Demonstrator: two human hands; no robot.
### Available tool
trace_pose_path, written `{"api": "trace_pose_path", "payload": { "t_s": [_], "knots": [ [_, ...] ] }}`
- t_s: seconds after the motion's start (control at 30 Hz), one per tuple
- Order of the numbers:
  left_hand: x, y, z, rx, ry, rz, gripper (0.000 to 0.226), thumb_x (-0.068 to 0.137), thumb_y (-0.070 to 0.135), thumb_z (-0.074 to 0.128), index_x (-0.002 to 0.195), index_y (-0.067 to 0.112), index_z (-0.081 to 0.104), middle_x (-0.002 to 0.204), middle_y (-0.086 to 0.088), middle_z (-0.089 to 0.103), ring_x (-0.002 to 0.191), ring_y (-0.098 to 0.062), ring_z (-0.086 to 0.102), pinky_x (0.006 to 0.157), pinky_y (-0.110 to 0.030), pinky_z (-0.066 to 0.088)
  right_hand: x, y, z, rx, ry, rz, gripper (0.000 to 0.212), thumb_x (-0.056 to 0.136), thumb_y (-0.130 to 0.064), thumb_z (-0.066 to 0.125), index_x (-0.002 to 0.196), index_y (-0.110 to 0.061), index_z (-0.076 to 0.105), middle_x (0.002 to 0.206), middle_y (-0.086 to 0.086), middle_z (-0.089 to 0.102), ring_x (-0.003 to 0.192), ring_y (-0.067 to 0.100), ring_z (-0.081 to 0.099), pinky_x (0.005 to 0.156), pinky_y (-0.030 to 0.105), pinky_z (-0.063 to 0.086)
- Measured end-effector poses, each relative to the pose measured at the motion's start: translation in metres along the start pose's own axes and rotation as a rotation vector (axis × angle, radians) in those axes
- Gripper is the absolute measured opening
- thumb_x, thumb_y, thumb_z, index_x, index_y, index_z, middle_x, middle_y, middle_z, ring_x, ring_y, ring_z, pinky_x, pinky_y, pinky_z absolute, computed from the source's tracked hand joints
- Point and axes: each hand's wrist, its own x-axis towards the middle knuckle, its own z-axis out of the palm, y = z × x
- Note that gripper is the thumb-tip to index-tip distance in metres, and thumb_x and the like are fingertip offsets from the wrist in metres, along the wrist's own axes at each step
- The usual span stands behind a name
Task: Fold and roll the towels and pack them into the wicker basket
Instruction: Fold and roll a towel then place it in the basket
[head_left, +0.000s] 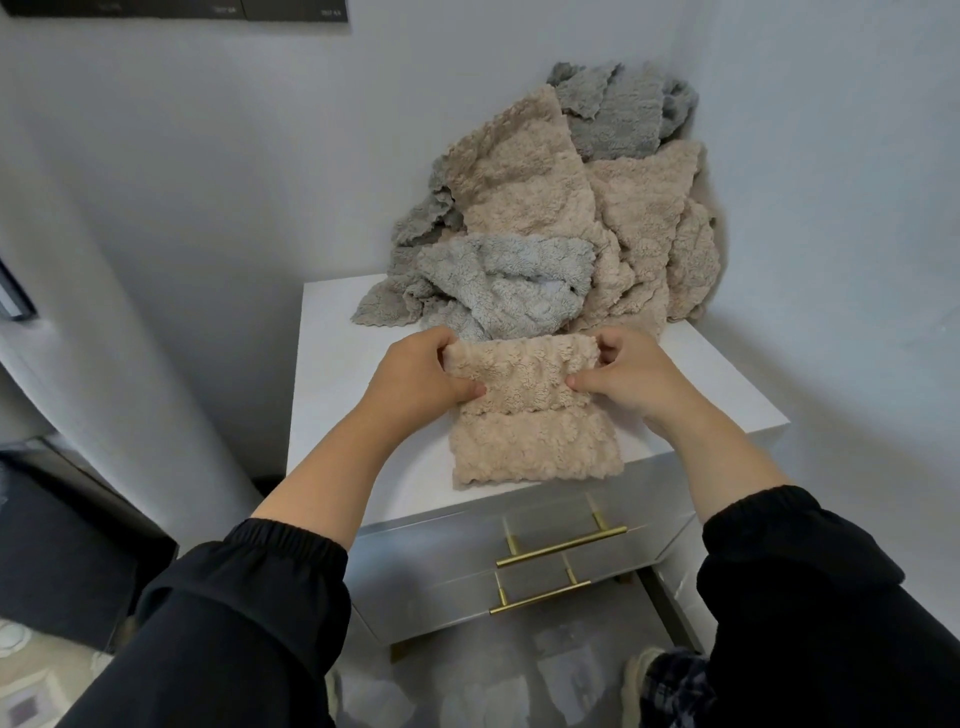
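Beige towel (535, 441), folded into a narrow strip, lay on the white cabinet top (337, 415) near its front edge, roughly midway between the left and right edges. Its far end was turned over into a thick roll. The near end lay flat and reached almost to the front edge.

Left hand (415, 374) gripped the left end of the roll, with the fingers curled over the far side and the thumb pressed on the near side. Right hand (628, 374) gripped the right end in mirror fashion, with the fingers curled round the far side and the thumb tip on the near face. Both hands were clamped on the beige towel, thumbs pointing toward each other with a stretch of roll between them.

Pile of loose towels (545, 234), beige and grey mixed, occupied the rear right corner of the cabinet top and leaned against the two white walls (208, 182) that met there. Its front fringe lay just beyond the roll; whether the two touched could not be judged.

Black sleeves (249, 597) with elastic cuffs covered both arms from mid-forearm. Two drawer fronts (431, 551) below the top carried brass bar handles (561, 545), one above the other. A shoe (639, 670) showed on the floor at lower right.
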Motion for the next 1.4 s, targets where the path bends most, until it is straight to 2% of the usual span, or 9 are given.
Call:
{"api": "trace_pose_path", "payload": {
  "t_s": [0.1, 0.3, 0.47, 0.57, 0.73, 0.9, 1.13, 1.3, 1.4],
  "knots": [
    [0.001, -0.003, 0.004, -0.046, 0.131, 0.045, 0.032, 0.069, 0.018, 0.081, 0.09, 0.01, 0.059, 0.073, 0.005, 0.053, 0.068, -0.013, 0.047, 0.064, -0.032, 0.039, 0.003, -0.004, 0.007, 0.087, 0.09, -0.047, 0.034, 0.07, 0.006, 0.076, 0.088, -0.019, 0.062, 0.104, 0.011, 0.066, 0.098, 0.025, 0.062, 0.09, 0.041, 0.051],
    [0.0, -0.009, 0.004, -0.163, 0.12, 0.046, 0.032, 0.067, 0.008, 0.082, 0.085, 0.016, 0.056, 0.075, 0.008, 0.053, 0.074, -0.015, 0.049, 0.063, -0.021, 0.039, 0.002, -0.002, 0.004, 0.194, 0.002, -0.046, 0.039, 0.069, 0.006, 0.077, 0.092, -0.022, 0.063, 0.108, 0.008, 0.066, 0.104, 0.023, 0.062, 0.094, 0.038, 0.049],
    [-0.008, -0.012, -0.002, -0.183, 0.084, 0.074, 0.035, 0.065, 0.005, 0.082, 0.085, 0.017, 0.057, 0.081, 0.004, 0.057, 0.077, -0.012, 0.05, 0.066, -0.018, 0.039, -0.008, -0.004, -0.005, 0.271, -0.086, -0.045, 0.033, 0.071, -0.01, 0.079, 0.098, -0.023, 0.065, 0.11, 0.007, 0.065, 0.102, 0.021, 0.06, 0.085, 0.028, 0.048],
    [-0.012, -0.013, -0.008, -0.213, 0.019, 0.114, 0.033, 0.064, 0.005, 0.084, 0.082, 0.019, 0.061, 0.083, 0.007, 0.063, 0.079, -0.008, 0.055, 0.073, -0.022, 0.046, -0.014, -0.001, -0.01, 0.236, -0.101, -0.063, 0.055, 0.055, -0.026, 0.086, 0.106, -0.02, 0.067, 0.114, 0.009, 0.063, 0.107, 0.024, 0.057, 0.094, 0.036, 0.047],
    [-0.019, -0.015, -0.017, -0.276, -0.158, 0.112, 0.028, 0.07, 0.021, 0.083, 0.088, 0.015, 0.065, 0.093, -0.001, 0.068, 0.076, -0.009, 0.059, 0.08, -0.033, 0.048, -0.023, 0.0, -0.018, 0.21, -0.187, -0.118, 0.039, 0.071, 0.009, 0.072, 0.096, -0.02, 0.067, 0.1, 0.001, 0.065, 0.094, 0.015, 0.059, 0.088, 0.025, 0.049],
    [-0.03, -0.007, -0.014, -0.306, -0.131, 0.136, 0.028, 0.089, 0.036, 0.061, 0.089, 0.008, 0.066, 0.081, 0.005, 0.065, 0.073, -0.001, 0.058, 0.071, -0.013, 0.044, -0.03, -0.001, -0.02, 0.124, -0.189, -0.1, 0.024, 0.072, -0.009, 0.077, 0.09, -0.023, 0.068, 0.093, 0.001, 0.066, 0.089, 0.014, 0.06, 0.087, 0.029, 0.049],
    [-0.028, 0.004, -0.007, -0.224, -0.122, 0.113, 0.035, 0.095, 0.039, 0.051, 0.068, 0.018, 0.062, 0.086, 0.0, 0.067, 0.078, -0.015, 0.058, 0.068, -0.024, 0.043, -0.04, -0.011, -0.019, 0.052, -0.096, -0.171, 0.006, 0.084, -0.019, 0.07, 0.081, -0.018, 0.075, 0.099, -0.008, 0.07, 0.09, -0.007, 0.06, 0.079, 0.004, 0.041],
    [-0.026, 0.004, -0.003, -0.16, -0.173, 0.109, 0.037, 0.075, 0.036, 0.077, 0.054, 0.022, 0.05, 0.1, 0.001, 0.067, 0.101, -0.013, 0.06, 0.091, -0.031, 0.046, -0.042, -0.012, -0.013, -0.046, -0.163, -0.144, 0.016, 0.073, -0.016, 0.08, 0.062, -0.018, 0.068, 0.108, -0.011, 0.064, 0.11, 0.003, 0.054, 0.096, 0.025, 0.035],
    [-0.027, 0.004, -0.005, -0.095, -0.208, 0.117, 0.04, 0.071, 0.037, 0.079, 0.056, 0.02, 0.047, 0.079, -0.002, 0.064, 0.08, -0.013, 0.057, 0.077, -0.024, 0.045, -0.044, -0.013, -0.012, -0.092, -0.206, -0.104, 0.02, 0.071, -0.015, 0.081, 0.063, -0.017, 0.064, 0.105, -0.014, 0.06, 0.108, 0.002, 0.052, 0.099, 0.03, 0.033]
  ]
}}
